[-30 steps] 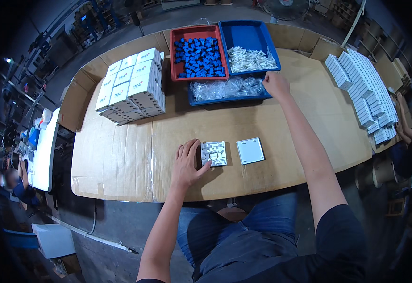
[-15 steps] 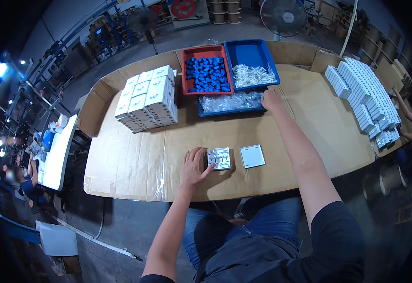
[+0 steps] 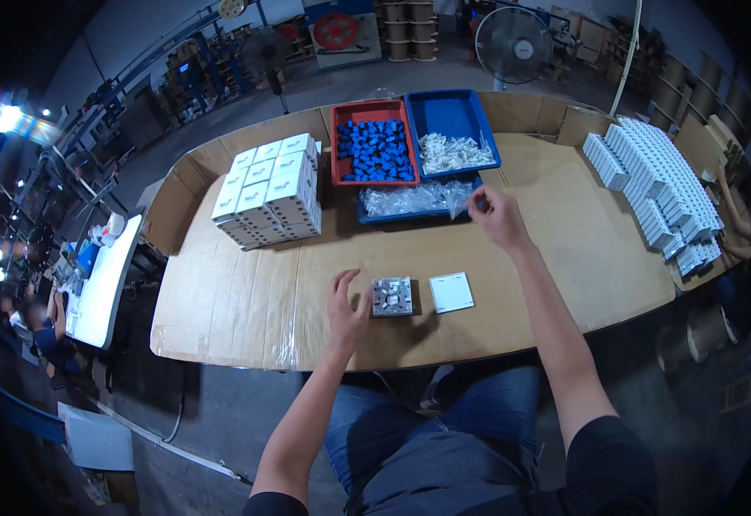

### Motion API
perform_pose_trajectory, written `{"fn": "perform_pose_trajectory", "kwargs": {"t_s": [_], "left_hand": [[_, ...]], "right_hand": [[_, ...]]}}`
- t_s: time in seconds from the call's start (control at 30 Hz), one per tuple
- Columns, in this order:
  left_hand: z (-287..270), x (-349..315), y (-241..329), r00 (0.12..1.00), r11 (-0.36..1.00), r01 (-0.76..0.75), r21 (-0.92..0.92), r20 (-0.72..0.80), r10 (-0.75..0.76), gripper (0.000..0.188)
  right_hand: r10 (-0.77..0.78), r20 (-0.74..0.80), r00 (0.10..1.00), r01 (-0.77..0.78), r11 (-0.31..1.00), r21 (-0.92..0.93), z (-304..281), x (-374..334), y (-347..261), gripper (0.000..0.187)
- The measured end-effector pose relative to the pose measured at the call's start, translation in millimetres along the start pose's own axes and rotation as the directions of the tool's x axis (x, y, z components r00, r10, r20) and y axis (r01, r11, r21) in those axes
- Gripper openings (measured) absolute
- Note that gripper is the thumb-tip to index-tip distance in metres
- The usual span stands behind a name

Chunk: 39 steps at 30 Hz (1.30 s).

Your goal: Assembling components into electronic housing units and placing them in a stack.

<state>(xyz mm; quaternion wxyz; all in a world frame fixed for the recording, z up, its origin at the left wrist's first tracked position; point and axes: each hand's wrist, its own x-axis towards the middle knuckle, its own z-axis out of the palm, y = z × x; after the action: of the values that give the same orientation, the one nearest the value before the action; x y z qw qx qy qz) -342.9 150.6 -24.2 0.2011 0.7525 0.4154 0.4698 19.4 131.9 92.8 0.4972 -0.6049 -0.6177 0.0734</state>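
A: Where were the hands?

B: The left hand (image 3: 347, 303) lay open, fingers spread, beside the grey part (image 3: 392, 297) on the surface (image 3: 238, 292), holding nothing, seemingly to steady it. A white plate (image 3: 451, 291) sat just right of that part.

A: And the right?

B: The right hand (image 3: 496, 215) hovered by the clear bags (image 3: 410, 199), fingertips pinched; whether its grip held anything was too small to tell.

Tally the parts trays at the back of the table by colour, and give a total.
Red tray, holding blue parts: 1
Blue trays, one with white parts and one with clear bags near the right hand: 2
Total: 3 trays
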Motion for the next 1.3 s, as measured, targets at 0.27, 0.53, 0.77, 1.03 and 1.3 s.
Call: {"fn": "perform_pose_trajectory", "kwargs": {"t_s": [0.27,0.53,0.77,1.03,1.3], "left_hand": [[-22.2,17.6,157.6,0.738,0.753,0.524,-0.397,0.653,-0.17,0.03],[-3.0,-47.7,151.3,0.773,0.654,0.604,-0.456,0.536,-0.34,0.021],[1.0,-79.2,164.0,0.796,0.493,0.599,-0.631,0.399,-0.456,0.019],[8.1,-84.0,169.2,0.884,0.658,0.377,-0.652,0.041,-0.466,0.018],[3.2,-84.0,164.3,0.815,0.598,0.381,-0.705,-0.05,-0.578,0.018]], "right_hand": [[-0.047,0.44,0.897,-0.056,0.974,0.218,-23.9,-125.9,-117.6,0.017],[0.207,0.425,0.881,-0.376,0.852,0.364,-6.2,-180.9,-116.4,0.012],[0.368,0.218,0.904,-0.428,0.765,0.481,1.2,-191.7,-110.1,0.025],[0.498,0.298,0.814,-0.552,0.504,0.664,47.6,-209.9,-138.5,0.019],[0.393,0.531,0.751,-0.66,0.482,0.577,49.7,-217.8,-143.4,0.02]]}}
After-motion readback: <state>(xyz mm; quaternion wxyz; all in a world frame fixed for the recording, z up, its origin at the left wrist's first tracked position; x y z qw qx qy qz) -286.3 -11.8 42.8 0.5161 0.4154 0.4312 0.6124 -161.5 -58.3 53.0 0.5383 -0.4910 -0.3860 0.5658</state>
